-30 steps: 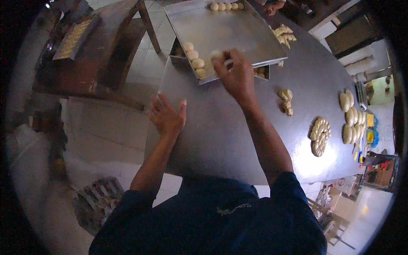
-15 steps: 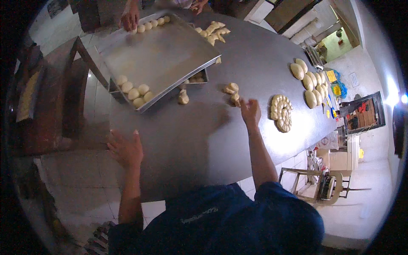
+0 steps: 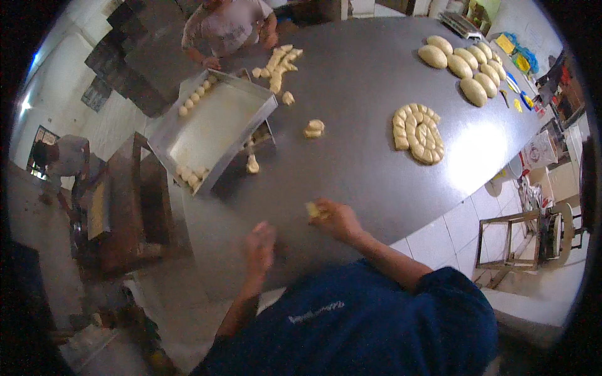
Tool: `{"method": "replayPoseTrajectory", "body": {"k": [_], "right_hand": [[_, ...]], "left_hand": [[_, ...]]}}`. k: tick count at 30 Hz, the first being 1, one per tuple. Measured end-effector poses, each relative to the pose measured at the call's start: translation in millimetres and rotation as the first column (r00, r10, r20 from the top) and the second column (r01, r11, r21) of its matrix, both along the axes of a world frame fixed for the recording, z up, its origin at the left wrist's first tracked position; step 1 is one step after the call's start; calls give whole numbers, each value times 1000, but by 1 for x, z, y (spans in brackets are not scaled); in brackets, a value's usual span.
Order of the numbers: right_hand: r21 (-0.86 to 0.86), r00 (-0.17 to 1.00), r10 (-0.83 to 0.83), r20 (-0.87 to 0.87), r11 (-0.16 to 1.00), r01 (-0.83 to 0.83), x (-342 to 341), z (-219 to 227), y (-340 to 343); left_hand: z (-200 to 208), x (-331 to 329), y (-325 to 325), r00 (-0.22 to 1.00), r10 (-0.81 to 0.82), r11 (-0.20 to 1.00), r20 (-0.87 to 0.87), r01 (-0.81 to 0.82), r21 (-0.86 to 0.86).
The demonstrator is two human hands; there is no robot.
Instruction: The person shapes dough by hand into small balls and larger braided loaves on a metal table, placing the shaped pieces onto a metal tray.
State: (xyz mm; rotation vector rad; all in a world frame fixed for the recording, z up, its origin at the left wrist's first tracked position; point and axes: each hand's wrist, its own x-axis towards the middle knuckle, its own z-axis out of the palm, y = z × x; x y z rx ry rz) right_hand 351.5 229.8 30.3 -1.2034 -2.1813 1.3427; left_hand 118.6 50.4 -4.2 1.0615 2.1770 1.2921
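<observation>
A smooth grey desk [image 3: 357, 182] spreads out before the person. Near its closest edge, the right hand [image 3: 338, 219] is clamped on a small piece of dough [image 3: 312, 210], above the surface. Clocked from that hand, the left hand [image 3: 259, 250] is at eight o'clock, too blurred to tell whether its fingers are apart or together. Farther off, a coil of scored dough [image 3: 418, 135] lies at half past one, a lump [image 3: 314, 129] near twelve and a metal tray [image 3: 219, 122] with dough balls [image 3: 192, 178] at ten. Beyond, plump oval loaves [image 3: 474, 92] cluster at one; a co-worker [image 3: 224, 31] is at eleven.
</observation>
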Motion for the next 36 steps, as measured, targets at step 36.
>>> {"method": "replayPoseTrajectory", "body": {"k": [36], "right_hand": [[497,883,19,470,821,-282,95,-45,90]], "left_hand": [[-10,-138,-58,604,-415,899,-680,386,-206]]}}
